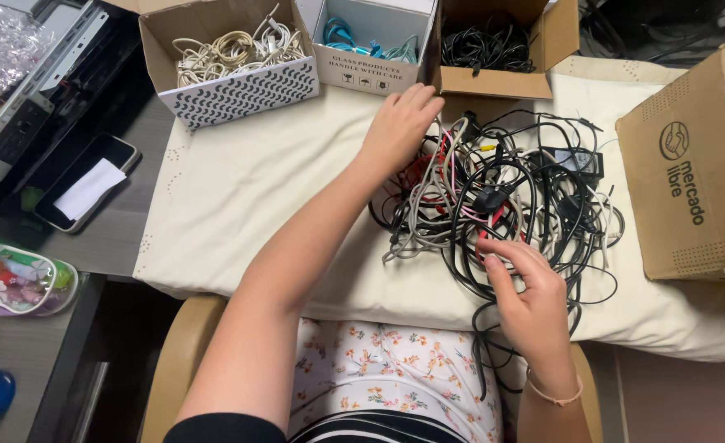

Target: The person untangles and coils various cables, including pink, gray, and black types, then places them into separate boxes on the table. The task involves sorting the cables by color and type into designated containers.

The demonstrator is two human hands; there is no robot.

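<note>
- The left hand [399, 123] lay flat and open, palm down, on the far edge of the tangle of cables [498, 193], its fingertips close to the box of black cables [494, 49].
- The right hand [526, 291] was at the near edge of the same tangle, fingers curled and pinching a black cable [484, 328] that ran down off the near edge of the table [239, 189].
- The tangle of black, grey, white and red cords sat right of the middle of the cream cloth covering the table.
- Three boxes stood in a row along the far edge: a patterned box of white cables [235, 57] at the left, a white box with blue cables [371, 41] in the middle, and the box of black cables at the right.
- A large brown cardboard box [690, 172] rested at the right edge, just beside the tangle.
- A phone [84, 180] with a slip of white paper lay on a dark surface off the left edge.
</note>
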